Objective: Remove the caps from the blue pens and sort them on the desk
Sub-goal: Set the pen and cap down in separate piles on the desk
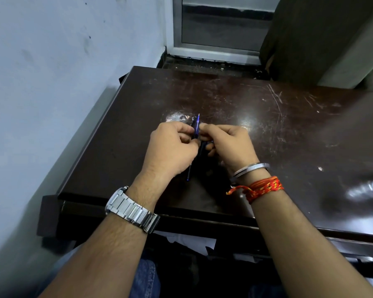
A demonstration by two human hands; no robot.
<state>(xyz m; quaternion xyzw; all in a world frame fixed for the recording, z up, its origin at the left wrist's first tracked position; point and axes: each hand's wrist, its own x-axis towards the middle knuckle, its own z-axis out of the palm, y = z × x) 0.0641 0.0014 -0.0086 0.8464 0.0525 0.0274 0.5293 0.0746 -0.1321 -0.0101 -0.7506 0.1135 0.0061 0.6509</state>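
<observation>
Both hands meet over the middle of the dark brown desk [267,117]. My left hand [170,149] is closed around a bunch of blue pens [196,127]; their tips stick up past my fingers and one lower end [189,173] shows below my palm. My right hand [228,143] pinches the upper part of one pen in the bunch, fingers closed on it. Whether that part is a cap I cannot tell. My fingers hide most of the pens.
A pale wall runs close along the desk's left edge. A door frame [213,50] and a dark panel [310,39] stand behind the desk. A blurred shiny object [368,188] lies at the desk's right edge. My lap is below the front edge.
</observation>
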